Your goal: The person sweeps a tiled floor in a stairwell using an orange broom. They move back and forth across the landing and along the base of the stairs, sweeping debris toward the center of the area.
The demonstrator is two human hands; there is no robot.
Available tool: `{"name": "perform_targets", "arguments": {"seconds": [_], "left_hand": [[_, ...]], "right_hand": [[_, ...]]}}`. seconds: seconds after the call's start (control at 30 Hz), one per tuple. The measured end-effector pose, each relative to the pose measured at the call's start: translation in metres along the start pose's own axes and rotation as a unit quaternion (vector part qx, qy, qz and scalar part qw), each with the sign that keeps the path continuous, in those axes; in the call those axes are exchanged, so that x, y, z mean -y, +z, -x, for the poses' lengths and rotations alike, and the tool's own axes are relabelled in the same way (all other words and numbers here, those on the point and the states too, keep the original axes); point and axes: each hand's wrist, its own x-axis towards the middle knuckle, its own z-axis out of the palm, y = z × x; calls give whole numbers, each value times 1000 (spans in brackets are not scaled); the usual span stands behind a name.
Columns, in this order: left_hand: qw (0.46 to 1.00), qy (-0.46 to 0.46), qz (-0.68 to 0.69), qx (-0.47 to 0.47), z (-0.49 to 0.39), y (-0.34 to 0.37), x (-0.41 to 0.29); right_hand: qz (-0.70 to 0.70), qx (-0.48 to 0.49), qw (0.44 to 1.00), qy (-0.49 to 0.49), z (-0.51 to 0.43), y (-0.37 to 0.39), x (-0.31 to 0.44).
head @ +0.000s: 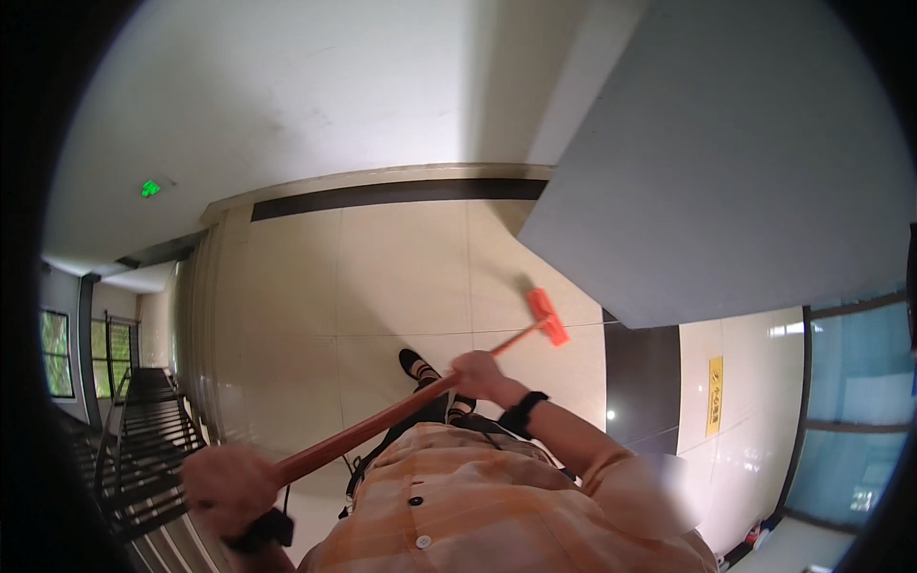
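A long reddish-brown handle (372,424) runs slantwise across my body. Its far end carries an orange-red mop or broom head (548,316), which is on or just above the beige tiled floor (401,272); the exact contact is unclear. My left hand (231,487), low at the left of the view, is closed around the upper end of the handle. Farther down the handle, near the middle of the picture, my right hand (481,374) grips it. Both wrists have black bands. My feet in dark shoes (410,362) stand below the handle, partly hidden by it.
A grey partition or pillar (738,165) rises at the right, beside the head. A white wall (286,93) with dark floor edging lies ahead. Stairs with a metal railing (154,430) descend or rise at the left. A yellow floor sign (715,396) and glass panels (852,415) are at right.
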Motion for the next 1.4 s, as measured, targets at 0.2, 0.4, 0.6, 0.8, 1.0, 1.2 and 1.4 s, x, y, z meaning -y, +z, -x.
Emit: {"name": "perform_targets", "arguments": {"seconds": [0.2, 0.4, 0.6, 0.8, 1.0, 1.2, 1.4], "left_hand": [[994, -80, 72, 13, 19, 7, 42], [998, 12, -37, 48, 42, 8, -50], [980, -37, -147, 125, 81, 7, -106], [995, 46, -54, -68, 76, 2, -55], [993, 13, -29, -109, 79, -37, 4], [998, 0, -66, -11, 106, -108, -103], [988, -10, -124, 88, 136, -160, -160]], "right_hand": [[3, 17, 997, 74, 23, 14, -38], [-10, 52, 989, -137, -36, 34, 53], [-64, 112, 969, -210, -68, 31, 123], [41, 80, 978, -186, -84, 20, 77], [65, 39, 982, -172, -113, 39, 34], [49, 174, 957, -227, -163, 87, 170], [-25, 183, 936, -301, -199, 99, 253]]}}
